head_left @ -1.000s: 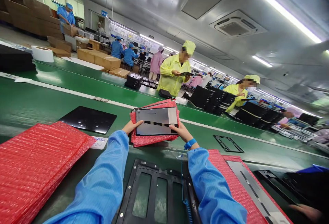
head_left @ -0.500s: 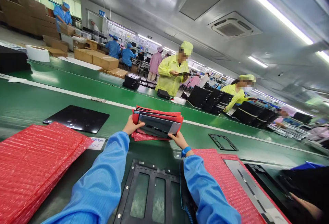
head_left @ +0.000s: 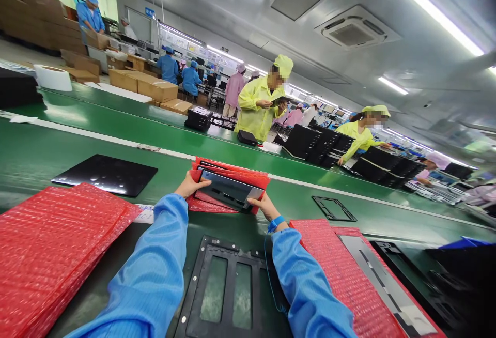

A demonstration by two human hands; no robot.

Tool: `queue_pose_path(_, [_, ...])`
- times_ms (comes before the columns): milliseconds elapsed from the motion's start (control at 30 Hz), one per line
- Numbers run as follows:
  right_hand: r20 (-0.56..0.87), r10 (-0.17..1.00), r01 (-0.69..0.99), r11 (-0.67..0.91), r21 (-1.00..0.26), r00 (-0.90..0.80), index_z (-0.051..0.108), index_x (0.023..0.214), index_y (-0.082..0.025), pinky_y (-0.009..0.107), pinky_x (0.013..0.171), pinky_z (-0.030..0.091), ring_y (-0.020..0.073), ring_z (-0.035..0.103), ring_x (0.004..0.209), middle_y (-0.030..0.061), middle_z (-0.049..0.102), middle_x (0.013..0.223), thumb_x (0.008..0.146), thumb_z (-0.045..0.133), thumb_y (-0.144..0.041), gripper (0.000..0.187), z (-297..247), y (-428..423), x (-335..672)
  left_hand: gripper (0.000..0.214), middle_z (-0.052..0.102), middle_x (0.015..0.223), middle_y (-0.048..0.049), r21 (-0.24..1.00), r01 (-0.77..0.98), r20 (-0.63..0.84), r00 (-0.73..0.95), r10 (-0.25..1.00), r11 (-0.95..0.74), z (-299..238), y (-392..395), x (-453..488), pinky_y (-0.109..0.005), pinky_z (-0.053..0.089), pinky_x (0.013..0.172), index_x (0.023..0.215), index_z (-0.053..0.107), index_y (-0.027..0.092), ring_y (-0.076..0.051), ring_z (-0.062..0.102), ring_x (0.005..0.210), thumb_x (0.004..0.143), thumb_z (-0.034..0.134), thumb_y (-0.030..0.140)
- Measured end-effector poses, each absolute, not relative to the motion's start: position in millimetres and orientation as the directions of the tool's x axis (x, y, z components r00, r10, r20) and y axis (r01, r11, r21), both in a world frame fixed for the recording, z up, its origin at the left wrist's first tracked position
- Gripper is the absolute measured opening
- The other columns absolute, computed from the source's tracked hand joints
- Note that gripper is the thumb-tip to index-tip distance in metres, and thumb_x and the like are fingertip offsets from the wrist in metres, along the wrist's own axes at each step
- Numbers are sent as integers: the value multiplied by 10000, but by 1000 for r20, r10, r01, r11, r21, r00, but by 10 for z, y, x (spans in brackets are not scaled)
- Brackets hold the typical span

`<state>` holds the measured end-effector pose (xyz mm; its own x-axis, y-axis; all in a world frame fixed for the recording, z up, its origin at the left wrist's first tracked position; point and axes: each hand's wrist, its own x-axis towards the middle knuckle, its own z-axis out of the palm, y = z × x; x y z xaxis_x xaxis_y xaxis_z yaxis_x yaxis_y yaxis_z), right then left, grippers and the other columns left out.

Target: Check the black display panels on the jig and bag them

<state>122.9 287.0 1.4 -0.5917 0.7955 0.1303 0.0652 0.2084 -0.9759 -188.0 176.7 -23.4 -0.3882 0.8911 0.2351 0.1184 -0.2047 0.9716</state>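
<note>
Head view shows me the left hand (head_left: 188, 185) and right hand (head_left: 266, 206) clamped on opposite ends of a grey panel (head_left: 233, 186), red bubble sheets (head_left: 251, 177) behind it, over the green surface (head_left: 228, 227).

Belt (head_left: 292, 201) open between right hand (head_left: 266, 205) and thin frame (head_left: 321, 209); red pile (head_left: 334, 271) blocks nearside.
</note>
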Motion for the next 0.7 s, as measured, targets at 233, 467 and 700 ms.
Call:
queue_pose_path(233, [18,770,183,175,-968,-638,669,918,-156,449,934,487,270,670,957,97,741,944,480,860,-429,550,-23,2747,1109,445,746,802,-98,980,131,187,-319,929,-152,-278,1602,-2055,-413,501,898,728,729,142,-266,676,839,465,840,484])
queue_pose_path(467, [46,767,249,264,-932,-640,689,870,-140,448,928,500,265,677,950,118,738,959,471,853,-462,538,23,2597,816,438,753,832,-89,989,108,132,-342,930,-100,-288,1501,-2052,-413,481,945,712,731,178,-291,668,925,441,843,504])
queue_pose_path(700, [173,879,346,346,-872,-444,682,1063,-195,519,1050,382,329,570,1168,92,680,1148,649,771,-514,531,631,2192,1287,706,733,984,-122,999,45,9,-252,968,3,-130,1621,-1693,-375,557,800,1073,638,156,-273,688,921,599,693,677])
